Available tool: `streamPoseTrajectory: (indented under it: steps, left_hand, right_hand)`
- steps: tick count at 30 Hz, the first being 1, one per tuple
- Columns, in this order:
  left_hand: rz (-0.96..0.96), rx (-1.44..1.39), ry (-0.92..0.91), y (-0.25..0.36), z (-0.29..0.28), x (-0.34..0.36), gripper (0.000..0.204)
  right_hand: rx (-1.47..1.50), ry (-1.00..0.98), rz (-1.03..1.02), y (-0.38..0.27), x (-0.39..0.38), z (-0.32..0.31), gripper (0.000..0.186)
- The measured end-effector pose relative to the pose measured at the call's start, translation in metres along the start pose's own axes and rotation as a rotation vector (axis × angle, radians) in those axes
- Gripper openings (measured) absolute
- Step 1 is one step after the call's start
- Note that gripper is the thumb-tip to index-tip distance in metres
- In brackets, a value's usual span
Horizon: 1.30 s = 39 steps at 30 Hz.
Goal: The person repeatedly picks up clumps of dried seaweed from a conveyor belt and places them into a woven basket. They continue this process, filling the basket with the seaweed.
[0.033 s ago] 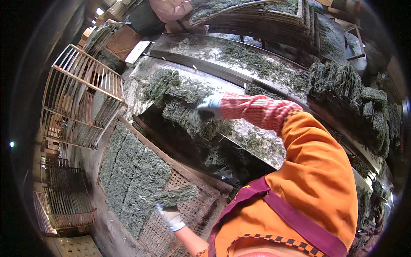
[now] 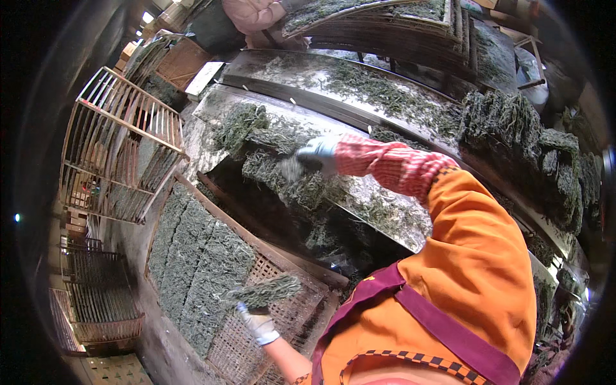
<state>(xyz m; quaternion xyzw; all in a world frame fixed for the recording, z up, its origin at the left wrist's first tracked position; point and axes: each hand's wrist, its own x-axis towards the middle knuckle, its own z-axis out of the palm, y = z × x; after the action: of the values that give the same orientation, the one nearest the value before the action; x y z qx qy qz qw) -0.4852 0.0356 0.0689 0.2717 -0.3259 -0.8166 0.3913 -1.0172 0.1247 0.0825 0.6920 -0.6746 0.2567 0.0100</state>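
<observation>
My left hand (image 2: 260, 325), in a pale glove, is closed on one end of a flat bundle of grey-green dried strands (image 2: 273, 290). It holds the bundle over a bare part of the lattice rack (image 2: 237, 340). Rows of similar strands (image 2: 199, 266) cover the rack's left part. My right hand (image 2: 319, 153), gloved below a red-checked sleeve, is over a loose heap of strands (image 2: 266, 138) on the worktable (image 2: 202, 112). Its fingertips are blurred against a greyish patch, so its grip is unclear.
At left stands a wooden slatted frame (image 2: 128, 128). Thick strand bundles (image 2: 504, 128) are piled on the right. Behind the table, a person in pink (image 2: 253, 16) is beside stacked racks (image 2: 398, 42). A dark gap (image 2: 256, 205) separates the rack from the table.
My right hand has shifted slightly right, its fingertips still blurred. The bundle in my left hand has moved a little to the right and up.
</observation>
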Motion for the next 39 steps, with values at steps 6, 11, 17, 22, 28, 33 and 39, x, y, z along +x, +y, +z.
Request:
streamPoseTrajectory:
  steps: [6, 11, 17, 22, 28, 33, 39]
  left_hand:
    - [-0.178, 0.081, 0.040, -0.047, 0.057, 0.035, 0.045]
    - [-0.241, 0.007, -0.210, -0.100, 0.150, 0.079, 0.031]
    - [-0.380, 0.407, -0.473, -0.198, 0.240, 0.131, 0.038]
    - [-0.200, 0.557, -0.972, -0.207, 0.280, 0.144, 0.064]
    - [0.684, 2.436, -1.043, -0.166, 0.249, 0.179, 0.113]
    - [0.778, 2.130, -1.099, -0.172, 0.211, 0.213, 0.105]
    - [0.281, 1.517, -1.323, -0.158, 0.212, 0.256, 0.095]
  right_hand:
    - [0.007, 0.001, 0.565, 0.038, -0.071, -0.076, 0.061]
    - [-0.126, -0.068, 0.865, 0.046, -0.147, -0.073, 0.062]
    - [1.045, 0.065, 0.515, -0.058, -0.188, -0.023, 0.060]
    - [1.225, 0.306, 0.518, -0.073, -0.209, -0.042, 0.051]
    - [0.152, 0.400, 0.892, 0.008, -0.175, -0.074, 0.028]
    - [-0.026, 0.241, 0.849, 0.079, -0.152, 0.005, 0.026]
    - [0.212, 0.064, 0.716, 0.063, -0.084, 0.052, 0.026]
